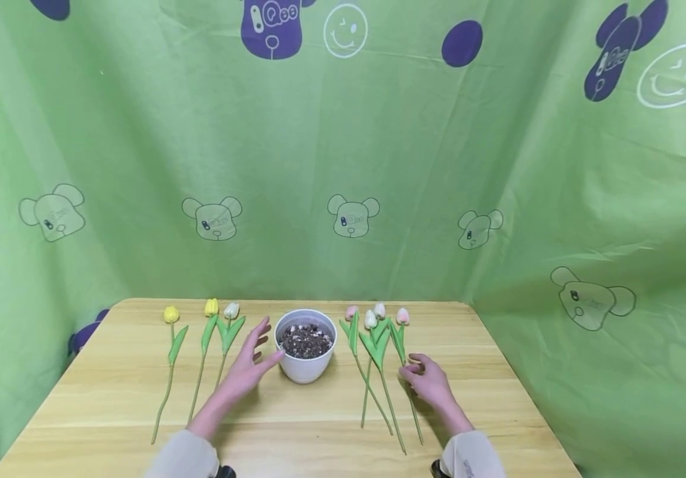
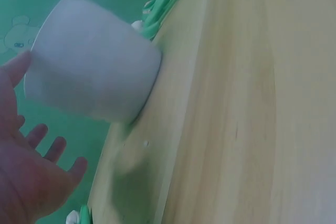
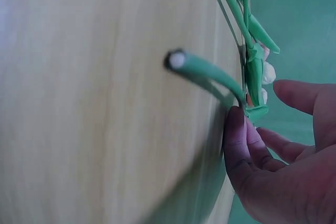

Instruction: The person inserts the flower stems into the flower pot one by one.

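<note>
Reaching across a wooden counter (image 1: 109,398), the left hand (image 1: 247,368) spreads straight, released fingers (image 2: 50,148) just beside a white pot (image 1: 305,345) filled with dark pebbles, its thumb close to the pot's wall. The right hand (image 1: 429,384) curls its fingers (image 3: 239,145) against the stem of a pink tulip (image 1: 403,317), the rightmost of four lying right of the pot; the wrist view shows the stem's cut end lifted off the wood. Three more tulips (image 1: 211,332), yellow and white, lie left of the pot.
</note>
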Available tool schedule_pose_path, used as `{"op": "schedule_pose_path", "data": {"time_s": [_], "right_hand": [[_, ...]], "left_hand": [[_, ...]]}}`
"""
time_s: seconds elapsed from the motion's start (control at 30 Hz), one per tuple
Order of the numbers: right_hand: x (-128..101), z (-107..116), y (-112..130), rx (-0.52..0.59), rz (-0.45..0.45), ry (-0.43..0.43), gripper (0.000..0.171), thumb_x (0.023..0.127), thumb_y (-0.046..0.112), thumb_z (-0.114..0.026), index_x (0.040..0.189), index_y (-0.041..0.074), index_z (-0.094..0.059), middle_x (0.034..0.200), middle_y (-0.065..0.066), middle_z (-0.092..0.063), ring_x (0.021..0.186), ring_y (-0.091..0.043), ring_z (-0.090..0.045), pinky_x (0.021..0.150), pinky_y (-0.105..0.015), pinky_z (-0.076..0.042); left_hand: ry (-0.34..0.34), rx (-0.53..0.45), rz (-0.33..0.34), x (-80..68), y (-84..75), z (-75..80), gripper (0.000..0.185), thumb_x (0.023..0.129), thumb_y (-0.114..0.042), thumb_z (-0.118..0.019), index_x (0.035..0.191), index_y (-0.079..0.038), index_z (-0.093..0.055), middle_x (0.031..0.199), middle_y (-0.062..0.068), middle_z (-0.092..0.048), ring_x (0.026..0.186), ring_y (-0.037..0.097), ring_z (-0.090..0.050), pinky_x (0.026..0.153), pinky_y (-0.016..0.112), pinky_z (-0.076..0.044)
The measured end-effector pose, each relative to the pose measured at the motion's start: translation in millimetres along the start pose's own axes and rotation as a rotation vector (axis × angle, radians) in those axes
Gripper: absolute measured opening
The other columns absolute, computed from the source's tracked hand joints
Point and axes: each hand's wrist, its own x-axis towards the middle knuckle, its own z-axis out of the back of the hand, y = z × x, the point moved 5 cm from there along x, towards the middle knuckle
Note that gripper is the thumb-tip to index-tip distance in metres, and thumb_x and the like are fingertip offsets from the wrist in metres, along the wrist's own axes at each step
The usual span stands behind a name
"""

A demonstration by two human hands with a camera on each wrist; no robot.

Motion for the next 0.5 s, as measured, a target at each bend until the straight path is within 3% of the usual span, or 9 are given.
{"op": "schedule_pose_path", "data": {"time_s": [0.27,0.5], "right_hand": [[1,-6,2,0.032,0.001,0.007,0.062,0.088,0.007,-0.075,0.143,-0.009,-0.051,0.119,-0.024,-0.068,0.098,-0.029,-0.070,0.076,-0.035,-0.064],[2,-8,3,0.025,0.003,0.000,0.068,0.079,-0.001,-0.081,0.141,-0.008,-0.054,0.121,-0.027,-0.067,0.098,-0.032,-0.069,0.075,-0.034,-0.064]], "left_hand": [[-0.013,-0.037,-0.033,1.8,-1.1,-14.5,0.082,0.098,-0.029,-0.071,0.165,-0.021,-0.024,0.169,0.019,-0.025,0.148,0.046,-0.037,0.120,0.064,-0.034],[-0.022,-0.052,0.023,1.2,4.7,-20.1,0.079,0.098,-0.038,-0.070,0.164,-0.029,-0.027,0.171,0.013,-0.022,0.150,0.044,-0.035,0.116,0.069,-0.036]]}}
